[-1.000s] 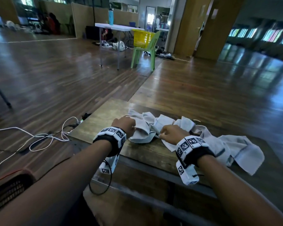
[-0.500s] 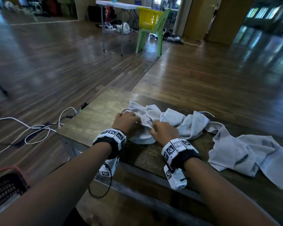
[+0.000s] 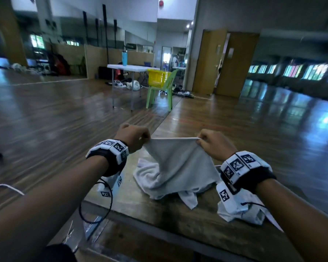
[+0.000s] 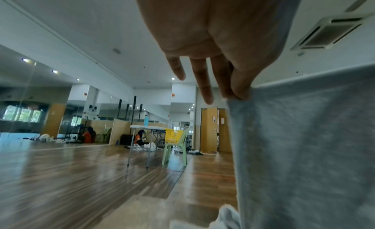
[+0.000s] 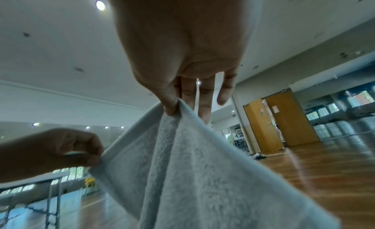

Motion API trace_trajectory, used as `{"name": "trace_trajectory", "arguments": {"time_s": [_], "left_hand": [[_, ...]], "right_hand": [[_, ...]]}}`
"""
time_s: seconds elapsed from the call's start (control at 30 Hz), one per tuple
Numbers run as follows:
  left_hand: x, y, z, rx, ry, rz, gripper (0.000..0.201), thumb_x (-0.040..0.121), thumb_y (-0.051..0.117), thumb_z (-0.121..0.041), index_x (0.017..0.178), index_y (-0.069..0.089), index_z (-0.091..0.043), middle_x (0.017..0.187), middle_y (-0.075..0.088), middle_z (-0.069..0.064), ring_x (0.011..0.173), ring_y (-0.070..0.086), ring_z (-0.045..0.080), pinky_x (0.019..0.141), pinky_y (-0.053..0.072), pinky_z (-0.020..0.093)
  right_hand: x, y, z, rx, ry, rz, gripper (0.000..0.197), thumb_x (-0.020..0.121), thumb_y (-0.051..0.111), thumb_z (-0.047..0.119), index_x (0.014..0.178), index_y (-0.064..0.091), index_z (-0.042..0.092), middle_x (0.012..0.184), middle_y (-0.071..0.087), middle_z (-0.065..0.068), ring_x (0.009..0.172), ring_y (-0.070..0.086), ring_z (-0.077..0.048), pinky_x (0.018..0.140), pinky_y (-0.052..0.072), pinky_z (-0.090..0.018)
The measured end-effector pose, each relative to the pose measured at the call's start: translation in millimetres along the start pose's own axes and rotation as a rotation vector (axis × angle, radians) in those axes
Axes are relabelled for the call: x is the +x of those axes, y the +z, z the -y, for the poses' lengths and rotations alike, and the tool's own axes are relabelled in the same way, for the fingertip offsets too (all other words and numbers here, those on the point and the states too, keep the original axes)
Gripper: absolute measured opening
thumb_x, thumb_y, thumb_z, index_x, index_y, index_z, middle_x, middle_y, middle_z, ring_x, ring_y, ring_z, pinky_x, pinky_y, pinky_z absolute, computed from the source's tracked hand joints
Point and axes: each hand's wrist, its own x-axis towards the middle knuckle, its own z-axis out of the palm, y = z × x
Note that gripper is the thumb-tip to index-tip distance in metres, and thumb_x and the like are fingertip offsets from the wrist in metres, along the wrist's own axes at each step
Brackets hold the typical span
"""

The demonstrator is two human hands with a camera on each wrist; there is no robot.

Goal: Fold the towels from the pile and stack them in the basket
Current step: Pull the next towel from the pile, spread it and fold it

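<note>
A light grey towel (image 3: 175, 163) hangs stretched between my hands above the wooden table (image 3: 178, 220). My left hand (image 3: 134, 138) pinches its top left corner and my right hand (image 3: 209, 142) pinches the top right corner, so the upper hem is taut. In the left wrist view the left hand (image 4: 235, 90) nips the towel (image 4: 304, 152) with thumb and finger, the other fingers straight. The right wrist view shows the right hand (image 5: 174, 107) pinching the towel (image 5: 192, 176). The towel's lower part rests bunched on other towels (image 3: 242, 210) of the pile.
The table's left corner (image 3: 106, 188) sits near a white cable (image 3: 6, 187) on the wooden floor. Far off stand a white folding table (image 3: 129, 68) with a blue bottle, and a yellow basket (image 3: 156, 77) on a green chair (image 3: 163, 91).
Both hands have lifted off the pile and spread apart, raising one towel by its top corners. The head camera has tilted up, so more of the room shows.
</note>
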Motion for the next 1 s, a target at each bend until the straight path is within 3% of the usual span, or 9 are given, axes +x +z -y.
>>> {"name": "trace_trajectory", "arguments": {"time_s": [0.17,0.27,0.33,0.4,0.6,0.7,0.8,0.9,1.0], "left_hand": [[-1,-44,-15,-0.119,-0.022,-0.096,0.012,0.085,0.056,-0.019,0.093,0.064,-0.020,0.092,0.072,0.002,0.089,0.066,0.025,0.086,0.047,0.034],[-9,-43,-39,-0.248,0.035,-0.086,0.008,0.083,0.061,-0.023,0.089,0.065,-0.019,0.087,0.069,0.000,0.085,0.065,0.024,0.078,0.052,0.034],[-16,-31,-61,-0.365,0.112,-0.021,0.014,0.081,0.063,-0.033,0.088,0.066,-0.022,0.082,0.066,-0.004,0.082,0.065,0.021,0.076,0.053,0.035],[-22,-12,-85,-0.395,0.164,0.098,0.022,0.081,0.063,-0.037,0.096,0.066,-0.021,0.088,0.067,-0.004,0.085,0.064,0.017,0.080,0.052,0.034],[-37,57,-125,-0.188,0.201,0.335,0.031,0.087,0.054,-0.038,0.114,0.060,-0.024,0.117,0.063,-0.004,0.106,0.057,0.019,0.092,0.044,0.033],[-46,88,-125,-0.090,0.192,0.432,0.031,0.088,0.050,-0.039,0.115,0.059,-0.026,0.120,0.061,-0.003,0.113,0.054,0.024,0.099,0.039,0.043],[-52,115,-126,0.007,0.238,0.488,0.030,0.090,0.050,-0.035,0.117,0.058,-0.025,0.126,0.058,-0.003,0.119,0.050,0.024,0.102,0.035,0.042],[-54,143,-120,-0.035,0.216,0.478,0.026,0.084,0.053,-0.029,0.109,0.062,-0.027,0.123,0.059,-0.003,0.122,0.046,0.024,0.103,0.030,0.044],[-52,164,-117,-0.041,0.195,0.457,0.031,0.083,0.052,-0.026,0.113,0.060,-0.030,0.126,0.057,-0.005,0.124,0.043,0.020,0.106,0.024,0.044]], "right_hand": [[-9,-63,-17,0.047,0.028,-0.062,0.005,0.088,0.057,0.027,0.084,0.059,0.026,0.094,0.065,-0.002,0.094,0.061,-0.025,0.084,0.049,-0.042],[-20,-76,-23,0.046,0.029,-0.027,0.007,0.089,0.057,0.024,0.090,0.063,0.022,0.093,0.063,0.000,0.095,0.060,-0.022,0.084,0.048,-0.038],[-27,-76,-25,0.047,0.018,0.014,0.007,0.090,0.056,0.024,0.089,0.063,0.023,0.093,0.063,0.002,0.095,0.060,-0.020,0.084,0.047,-0.037],[-33,-72,-27,0.044,0.004,0.056,0.006,0.090,0.056,0.025,0.087,0.061,0.026,0.092,0.062,0.004,0.095,0.060,-0.019,0.086,0.047,-0.038],[-48,-55,-58,-0.028,0.086,0.127,0.020,0.087,0.060,0.029,0.071,0.054,0.040,0.081,0.056,0.016,0.090,0.057,-0.015,0.090,0.046,-0.041],[-60,-37,-87,-0.082,0.163,0.171,0.010,0.086,0.060,0.030,0.079,0.058,0.037,0.086,0.060,0.012,0.095,0.059,-0.016,0.094,0.043,-0.043],[-73,-11,-119,-0.183,0.243,0.240,0.009,0.087,0.058,0.028,0.084,0.061,0.036,0.095,0.062,0.010,0.105,0.059,-0.017,0.098,0.039,-0.041],[-85,31,-146,-0.295,0.298,0.385,0.022,0.087,0.049,0.019,0.102,0.060,0.031,0.117,0.063,0.006,0.114,0.055,-0.019,0.103,0.036,-0.041],[-93,73,-152,-0.352,0.247,0.407,0.033,0.086,0.048,0.021,0.119,0.052,0.026,0.121,0.059,0.003,0.117,0.052,-0.021,0.100,0.034,-0.041]]}}
